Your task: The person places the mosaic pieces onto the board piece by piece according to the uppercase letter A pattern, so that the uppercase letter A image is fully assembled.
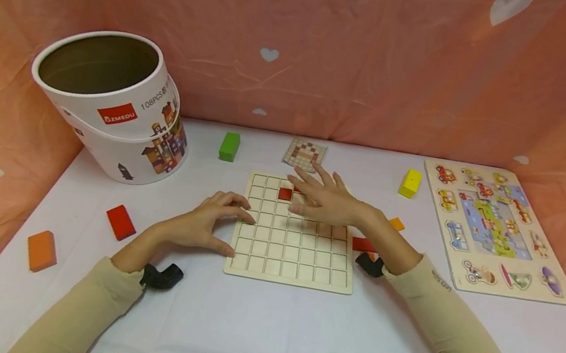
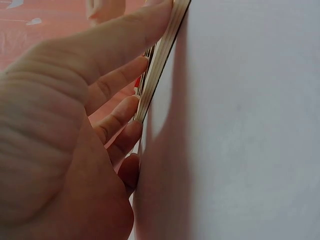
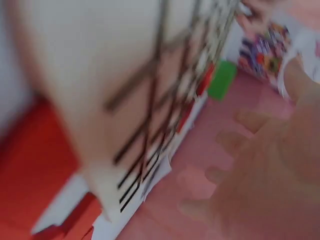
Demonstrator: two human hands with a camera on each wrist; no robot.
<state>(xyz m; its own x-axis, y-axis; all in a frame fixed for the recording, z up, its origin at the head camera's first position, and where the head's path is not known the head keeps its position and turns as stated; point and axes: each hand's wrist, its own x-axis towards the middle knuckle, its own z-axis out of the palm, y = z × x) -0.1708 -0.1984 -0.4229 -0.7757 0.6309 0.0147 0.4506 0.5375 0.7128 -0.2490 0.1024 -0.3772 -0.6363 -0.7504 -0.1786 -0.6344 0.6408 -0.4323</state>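
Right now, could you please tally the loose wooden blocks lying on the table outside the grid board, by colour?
Red: 2, one left of the grid board and one part hidden by the right hand's wrist
Orange: 2, one near left, one past the right wrist
Green: 1
Yellow: 1
Total: 6

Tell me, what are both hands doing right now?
Left hand touches grid board at its left edge. Right hand open, spread above board near red tile. Nothing blocking.
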